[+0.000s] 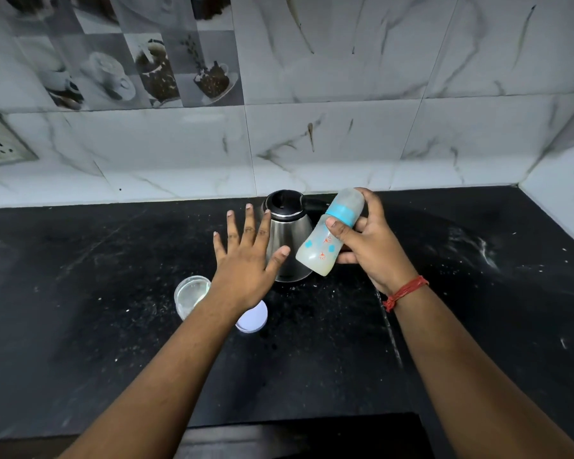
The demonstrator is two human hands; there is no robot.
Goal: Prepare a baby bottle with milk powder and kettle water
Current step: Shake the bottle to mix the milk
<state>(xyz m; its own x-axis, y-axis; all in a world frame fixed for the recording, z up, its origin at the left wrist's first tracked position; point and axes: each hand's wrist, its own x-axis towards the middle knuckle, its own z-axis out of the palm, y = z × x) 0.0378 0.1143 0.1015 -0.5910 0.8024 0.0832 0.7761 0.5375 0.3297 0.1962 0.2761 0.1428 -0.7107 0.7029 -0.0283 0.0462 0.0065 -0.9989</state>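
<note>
A: Starting nearest us, at the lower middle of the frame, what do we have on the black counter?

B: Our two forearms reach forward over it. Just under the left wrist sit a small clear jar and, beside it to the right, a white lid lying flat. We judge that to be the milk powder container, left open within easy reach.

A: And our left hand?

B: Fingers spread and straight, palm down, holding nothing. It hovers in front of the kettle; whether the thumb touches the steel we cannot tell. We read it as free, perhaps ready to steady the bottle.

A: The bottle itself?

B: The baby bottle is in the middle of the frame, off the counter, gripped by our right hand: thumb across the front below the blue collar, fingers curled round behind. It is tilted, cap end toward the upper right, base toward the lower left. The cap is on and cloudy liquid sits in the lower end, so we judge the tilt is for mixing.

A: Farther back?

B: The steel kettle stands upright with its black lid closed, set against the marble-tiled wall, out of the way. A socket plate shows at the left edge.
</note>
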